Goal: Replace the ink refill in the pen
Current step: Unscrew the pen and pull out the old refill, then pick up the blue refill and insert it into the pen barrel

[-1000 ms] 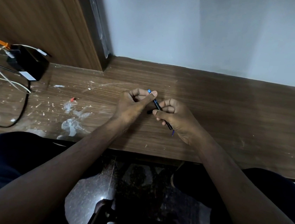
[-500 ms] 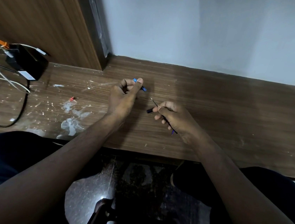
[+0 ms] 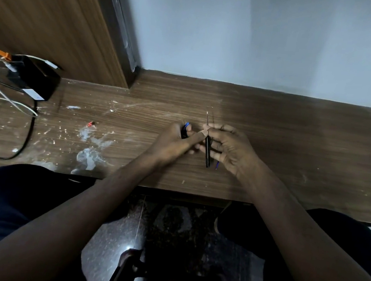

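The right hand pinched the refill pointing tip-away over the counter, the left hand just beside it gripping the pen piece.

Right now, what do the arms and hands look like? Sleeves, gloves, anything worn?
Both forearms are bare to the frame edge: no sleeves show. The left hand and the right hand have no gloves; no watch, ring or band shows on either. Dark navy clothing covers the lap below.
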`<state>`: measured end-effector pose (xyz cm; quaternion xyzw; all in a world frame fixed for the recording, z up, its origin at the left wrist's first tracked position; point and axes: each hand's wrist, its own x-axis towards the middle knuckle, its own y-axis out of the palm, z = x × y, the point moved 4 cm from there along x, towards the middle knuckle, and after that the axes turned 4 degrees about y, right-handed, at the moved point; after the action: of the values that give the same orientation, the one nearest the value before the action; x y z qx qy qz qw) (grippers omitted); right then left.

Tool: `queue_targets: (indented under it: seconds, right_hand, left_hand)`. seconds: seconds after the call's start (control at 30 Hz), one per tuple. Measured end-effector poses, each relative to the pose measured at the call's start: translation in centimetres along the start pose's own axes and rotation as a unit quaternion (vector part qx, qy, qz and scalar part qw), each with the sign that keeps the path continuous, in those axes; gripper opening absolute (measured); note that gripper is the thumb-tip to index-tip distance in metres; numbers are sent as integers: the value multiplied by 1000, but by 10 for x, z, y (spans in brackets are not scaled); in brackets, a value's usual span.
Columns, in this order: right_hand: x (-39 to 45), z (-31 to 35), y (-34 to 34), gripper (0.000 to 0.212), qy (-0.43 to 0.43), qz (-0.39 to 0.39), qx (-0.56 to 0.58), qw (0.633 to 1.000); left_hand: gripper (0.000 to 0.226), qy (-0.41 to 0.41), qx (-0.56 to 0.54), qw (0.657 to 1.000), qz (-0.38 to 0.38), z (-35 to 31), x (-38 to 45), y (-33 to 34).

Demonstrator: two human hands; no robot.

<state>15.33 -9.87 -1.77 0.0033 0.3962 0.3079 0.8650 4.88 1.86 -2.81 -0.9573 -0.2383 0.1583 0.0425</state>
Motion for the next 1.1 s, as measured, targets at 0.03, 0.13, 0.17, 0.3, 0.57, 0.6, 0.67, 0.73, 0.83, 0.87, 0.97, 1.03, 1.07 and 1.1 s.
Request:
queue_targets:
  seconds: [0.03, 0.13, 0.17, 0.3, 0.57, 0.6, 0.67, 0.73, 0.83, 0.87, 0.97, 1.03, 1.07, 1.1]
  right_hand:
    - [0, 1, -1, 13, -6, -5, -13, 1000]
    - [0, 3, -5, 13, -17, -15, -38, 999]
    - [-1, 4, -5, 15, -18, -14, -40, 999]
    - [-3, 6, -5, 22, -38, -42, -62, 996]
    - [-4, 4, -13, 23, -74, -93, -157, 980]
    - [-4, 4, -12, 23, -77, -89, -163, 979]
    - [-4, 3, -10, 24, -80, -85, -172, 978]
    - [-3, 3, -9, 25, -78, -83, -176, 978]
    - [-2, 1, -8, 23, -74, -76, -185, 977]
    - [-1, 1, -8, 22, -73, -74, -188, 977]
    - [0, 0, -8, 22, -71, -71, -196, 976]
    - [0, 1, -8, 23, -70, -66, -194, 976]
    - [0, 2, -8, 22, -70, -65, -190, 977]
    - [0, 2, -9, 22, -68, -65, -185, 978]
  left_hand:
    - [35, 8, -17, 1000, -3, -1, 0, -2]
    - [44, 20, 21, 1000, -9, -6, -3, -9]
    - [45, 22, 42, 999, -12, -6, -5, -10]
    - [35, 26, 137, 990, -36, -5, -7, -11]
    - [25, 30, 302, 946, -113, 6, 1, -24]
    - [24, 32, 317, 938, -133, 8, 2, -27]
    - [21, 33, 318, 932, -169, 10, 3, -31]
    - [19, 35, 286, 940, -185, 12, 4, -33]
    - [16, 36, 276, 939, -201, 16, 7, -33]
    - [16, 34, 283, 937, -201, 19, 8, -33]
    - [23, 30, 302, 932, -199, 20, 8, -34]
    - [27, 50, 304, 927, -214, 12, 6, -38]
    - [27, 70, 304, 925, -219, 4, 2, -39]
    - [26, 88, 304, 926, -206, -3, -2, -36]
